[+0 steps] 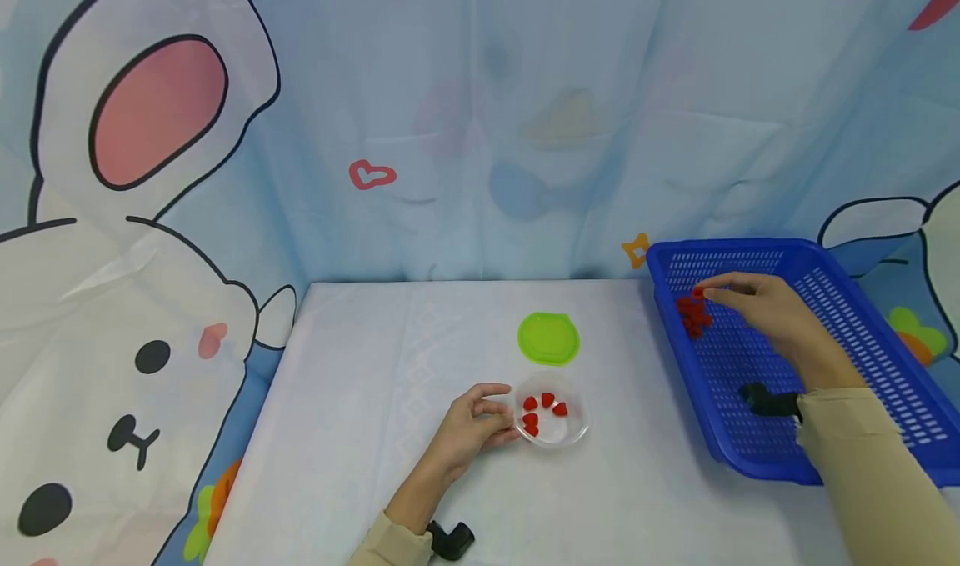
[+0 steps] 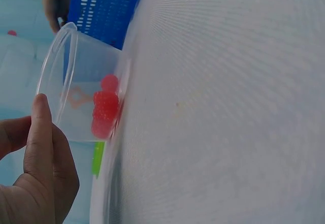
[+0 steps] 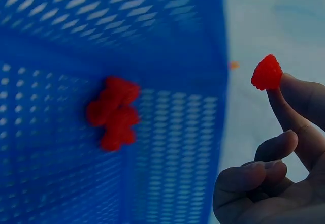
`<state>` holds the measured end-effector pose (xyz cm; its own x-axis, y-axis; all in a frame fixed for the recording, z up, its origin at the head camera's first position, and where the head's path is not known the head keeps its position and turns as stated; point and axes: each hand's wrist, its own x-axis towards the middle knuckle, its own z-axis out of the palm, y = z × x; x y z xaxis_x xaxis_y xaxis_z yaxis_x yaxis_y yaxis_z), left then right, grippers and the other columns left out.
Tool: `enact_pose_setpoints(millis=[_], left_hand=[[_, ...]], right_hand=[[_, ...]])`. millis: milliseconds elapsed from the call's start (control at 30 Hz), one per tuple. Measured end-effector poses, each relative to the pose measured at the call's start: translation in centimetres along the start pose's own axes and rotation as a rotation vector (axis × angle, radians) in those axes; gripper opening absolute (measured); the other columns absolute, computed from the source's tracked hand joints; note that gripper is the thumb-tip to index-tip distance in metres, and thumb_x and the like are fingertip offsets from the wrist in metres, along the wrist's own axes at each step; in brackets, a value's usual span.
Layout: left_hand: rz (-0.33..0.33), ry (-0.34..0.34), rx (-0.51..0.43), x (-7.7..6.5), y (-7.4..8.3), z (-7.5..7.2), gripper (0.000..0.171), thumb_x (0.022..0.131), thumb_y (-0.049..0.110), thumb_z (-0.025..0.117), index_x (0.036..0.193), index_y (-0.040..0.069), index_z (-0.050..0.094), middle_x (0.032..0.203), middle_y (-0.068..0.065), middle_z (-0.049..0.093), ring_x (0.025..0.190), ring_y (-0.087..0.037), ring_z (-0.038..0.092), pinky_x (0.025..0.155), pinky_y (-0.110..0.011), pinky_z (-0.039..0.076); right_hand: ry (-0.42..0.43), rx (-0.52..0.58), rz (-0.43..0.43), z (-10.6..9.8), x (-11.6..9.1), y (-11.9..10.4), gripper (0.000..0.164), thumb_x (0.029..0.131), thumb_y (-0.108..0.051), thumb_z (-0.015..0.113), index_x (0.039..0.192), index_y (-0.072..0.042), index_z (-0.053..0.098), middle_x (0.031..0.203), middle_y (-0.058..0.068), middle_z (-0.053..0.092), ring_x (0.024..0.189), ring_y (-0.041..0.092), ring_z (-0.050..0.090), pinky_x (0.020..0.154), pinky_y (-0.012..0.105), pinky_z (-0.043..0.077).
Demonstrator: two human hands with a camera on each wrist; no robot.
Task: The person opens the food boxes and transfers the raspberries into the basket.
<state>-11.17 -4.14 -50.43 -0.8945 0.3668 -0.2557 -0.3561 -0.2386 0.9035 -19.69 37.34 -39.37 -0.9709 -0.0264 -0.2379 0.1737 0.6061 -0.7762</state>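
Note:
My right hand (image 1: 772, 312) is over the left part of the blue basket and pinches a red raspberry (image 3: 267, 73) between thumb and forefinger; its other fingers are curled in. Below it, a small pile of raspberries (image 3: 114, 113) lies in the basket. On the table stands a clear round plastic cup (image 2: 84, 64), upright, with several raspberries (image 2: 105, 104) on its bottom. My left hand (image 1: 480, 423) holds the cup at its left side, thumb and fingers round the wall near the rim. A bright green lid (image 1: 548, 338) lies flat just behind the cup.
The blue perforated basket (image 1: 693, 383) takes up the right end of the white-covered table (image 1: 360, 399). Behind the table hangs a light blue cloth (image 1: 450, 74) with cartoon prints. A black wrist mount (image 1: 452, 541) sits at my left cuff.

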Motion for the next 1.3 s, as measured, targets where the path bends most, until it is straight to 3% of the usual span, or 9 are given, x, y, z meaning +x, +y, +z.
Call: enact_pose_setpoints(millis=[100,167,233,333,400,567,1033,1300], left_hand=[[0.001,-0.001,-0.003,0.0,-0.1,-0.1,0.04,0.084,-0.002,0.064,0.121,0.003,0.052,0.097,-0.019,0.056,0.081,-0.027,0.064,0.077,-0.039,0.054],[0.0,-0.001,-0.004,0.0,-0.1,-0.1,0.04,0.084,-0.002,0.064,0.121,0.003,0.052,0.097,-0.019,0.056,0.081,-0.027,0.064,0.077,-0.039,0.054],[-0.003,0.001,-0.006,0.0,-0.1,-0.1,0.04,0.084,-0.002,0.065,0.121,0.003,0.052,0.097,-0.019,0.056,0.081,-0.027,0.064,0.077,-0.039,0.054],[-0.003,0.002,-0.004,0.1,-0.1,-0.1,0.04,0.083,-0.002,0.065,0.121,0.003,0.052,0.096,-0.017,0.056,0.081,-0.027,0.063,0.077,-0.039,0.054],[-0.002,0.004,0.0,0.1,-0.1,-0.1,0.039,0.083,-0.002,0.065,0.12,0.003,0.053,0.096,-0.017,0.056,0.081,-0.027,0.063,0.077,-0.04,0.054],[0.001,0.005,0.009,0.0,0.0,-0.1,0.04,0.084,-0.002,0.064,0.121,0.003,0.052,0.096,-0.017,0.056,0.081,-0.027,0.063,0.078,-0.042,0.054],[-0.012,0.008,0.012,0.1,0.0,-0.1,0.039,0.083,0.0,0.066,0.119,0.008,0.055,0.096,-0.016,0.057,0.081,-0.028,0.064,0.077,-0.04,0.054],[-0.004,-0.008,0.014,0.0,0.0,-0.2,0.041,0.084,0.001,0.066,0.122,0.005,0.052,0.097,-0.016,0.056,0.081,-0.028,0.064,0.078,-0.04,0.054]], right_hand=[[0.001,-0.02,0.052,-0.4,1.7,2.4,0.072,0.089,-0.056,0.046,0.135,-0.001,0.041,0.144,0.028,0.022,0.128,0.048,0.017,0.094,0.068,0.026],[0.009,-0.026,0.093,-0.4,2.7,4.0,0.072,0.091,-0.055,0.044,0.135,0.002,0.041,0.142,0.03,0.023,0.111,0.047,0.037,0.088,0.062,0.034],[0.008,-0.031,0.134,-0.4,3.5,5.6,0.069,0.093,-0.052,0.043,0.134,0.004,0.042,0.141,0.032,0.024,0.108,0.048,0.038,0.087,0.061,0.036],[-0.018,-0.019,0.185,-0.2,4.3,7.3,0.067,0.094,-0.049,0.044,0.132,0.006,0.042,0.14,0.033,0.023,0.111,0.05,0.035,0.089,0.064,0.034],[-0.038,-0.017,0.212,-0.1,4.7,8.1,0.066,0.094,-0.047,0.045,0.132,0.007,0.041,0.141,0.034,0.021,0.126,0.053,0.015,0.092,0.068,0.029],[-0.075,-0.003,0.246,0.0,5.2,9.2,0.065,0.094,-0.045,0.046,0.131,0.008,0.042,0.14,0.034,0.022,0.126,0.052,0.015,0.09,0.063,0.036],[-0.073,0.024,0.214,0.2,4.7,9.1,0.059,0.094,-0.04,0.05,0.129,0.007,0.044,0.139,0.032,0.027,0.125,0.052,0.018,0.088,0.064,0.036],[-0.029,-0.062,0.107,-0.2,3.5,5.3,0.069,0.091,-0.052,0.048,0.13,0.004,0.044,0.139,0.032,0.027,0.125,0.051,0.02,0.092,0.067,0.03]])
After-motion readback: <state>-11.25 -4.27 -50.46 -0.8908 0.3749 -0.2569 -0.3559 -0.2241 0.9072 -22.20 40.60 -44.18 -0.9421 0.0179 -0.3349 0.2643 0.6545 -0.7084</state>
